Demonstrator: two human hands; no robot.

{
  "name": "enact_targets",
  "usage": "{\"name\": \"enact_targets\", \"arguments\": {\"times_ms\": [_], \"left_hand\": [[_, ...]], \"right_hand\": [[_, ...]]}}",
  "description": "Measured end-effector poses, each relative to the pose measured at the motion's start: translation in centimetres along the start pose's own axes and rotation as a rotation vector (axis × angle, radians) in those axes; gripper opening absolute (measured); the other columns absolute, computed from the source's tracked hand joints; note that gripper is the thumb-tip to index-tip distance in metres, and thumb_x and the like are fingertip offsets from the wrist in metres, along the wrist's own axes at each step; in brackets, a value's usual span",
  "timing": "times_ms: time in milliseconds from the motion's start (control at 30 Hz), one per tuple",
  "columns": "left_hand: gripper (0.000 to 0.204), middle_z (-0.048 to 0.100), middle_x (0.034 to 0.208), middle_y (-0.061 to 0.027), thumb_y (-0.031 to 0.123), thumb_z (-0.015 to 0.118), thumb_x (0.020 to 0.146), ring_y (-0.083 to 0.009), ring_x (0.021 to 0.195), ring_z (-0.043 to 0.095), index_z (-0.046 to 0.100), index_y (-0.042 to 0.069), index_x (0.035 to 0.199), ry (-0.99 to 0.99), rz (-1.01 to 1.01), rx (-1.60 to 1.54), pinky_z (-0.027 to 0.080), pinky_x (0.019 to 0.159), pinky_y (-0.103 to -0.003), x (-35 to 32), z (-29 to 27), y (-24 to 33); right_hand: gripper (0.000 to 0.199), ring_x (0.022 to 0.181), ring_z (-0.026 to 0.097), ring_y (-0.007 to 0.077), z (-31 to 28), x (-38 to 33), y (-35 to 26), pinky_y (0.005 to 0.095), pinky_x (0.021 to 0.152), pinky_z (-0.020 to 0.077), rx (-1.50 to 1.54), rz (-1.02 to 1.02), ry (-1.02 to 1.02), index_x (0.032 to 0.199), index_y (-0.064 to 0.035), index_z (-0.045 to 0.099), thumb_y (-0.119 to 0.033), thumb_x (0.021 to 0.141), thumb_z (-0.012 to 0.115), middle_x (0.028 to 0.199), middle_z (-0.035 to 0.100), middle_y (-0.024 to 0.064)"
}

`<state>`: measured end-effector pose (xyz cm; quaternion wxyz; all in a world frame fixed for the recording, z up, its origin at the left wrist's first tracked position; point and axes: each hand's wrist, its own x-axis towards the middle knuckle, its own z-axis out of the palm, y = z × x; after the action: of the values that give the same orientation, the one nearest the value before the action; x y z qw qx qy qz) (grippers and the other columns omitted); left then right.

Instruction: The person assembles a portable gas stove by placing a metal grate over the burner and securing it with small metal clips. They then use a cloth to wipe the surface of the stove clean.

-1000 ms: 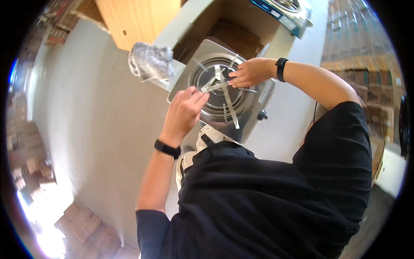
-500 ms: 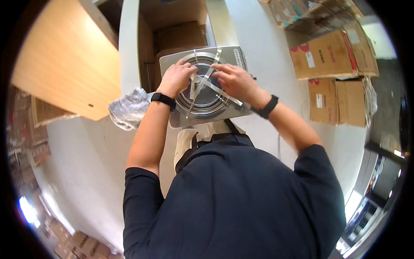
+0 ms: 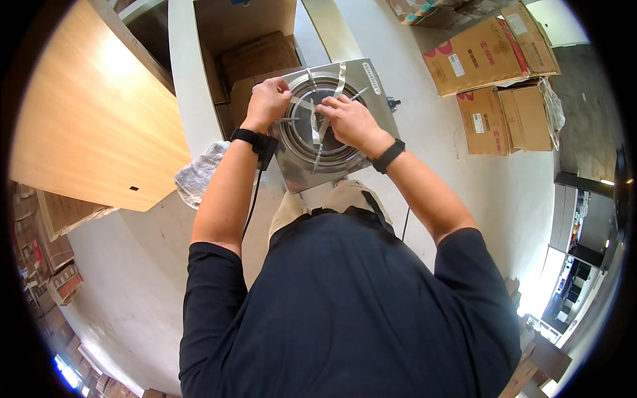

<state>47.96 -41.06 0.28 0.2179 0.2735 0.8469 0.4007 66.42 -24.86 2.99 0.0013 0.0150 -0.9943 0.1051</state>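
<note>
Bright, even light overall, prob. overhead. Strongest glare sits on the wooden board (image 3: 93, 113) at 10 o'clock, washed pale near its top. The steel stove top (image 3: 332, 113) at 12 o'clock throws sharp glints off its rings. Floor (image 3: 126, 265) reads near-white, w/ only soft, short shadows. Blown-out patches at 4 and 8 o'clock near the rim. Centre is crisp; straight edges bend hard toward the black circular border, and detail smears there.
</note>
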Motion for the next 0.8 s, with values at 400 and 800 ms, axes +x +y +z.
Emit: {"name": "enact_targets", "arguments": {"times_ms": [400, 800], "left_hand": [[0.011, 0.073, 0.093, -0.0235, 0.010, 0.071, 0.085, -0.0460, 0.092, 0.070, 0.070, 0.003, 0.093, 0.042, 0.223, 0.122, 0.057, 0.080, -0.050, 1.9, -0.7, -3.9], [0.013, 0.072, 0.096, -0.0144, 0.014, 0.074, 0.086, -0.0383, 0.097, 0.069, 0.067, 0.008, 0.095, 0.132, 0.310, 0.311, 0.055, 0.080, -0.049, 1.1, -1.0, -3.2]], "right_hand": [[0.062, 0.110, 0.061, 0.0221, -0.2, 0.7, -1.1, 0.0372, 0.084, 0.0546, -0.236, -0.055, -0.070, 0.145, -0.0145, 0.061, -0.006, 0.083, 0.063, 0.127, 0.062, -0.0013], [0.074, 0.100, 0.068, 0.0259, 0.3, 1.7, -1.7, 0.0381, 0.082, 0.0582, -0.164, 0.069, -0.156, 0.157, -0.0257, 0.049, -0.011, 0.086, 0.065, 0.128, 0.061, 0.0029]]}}
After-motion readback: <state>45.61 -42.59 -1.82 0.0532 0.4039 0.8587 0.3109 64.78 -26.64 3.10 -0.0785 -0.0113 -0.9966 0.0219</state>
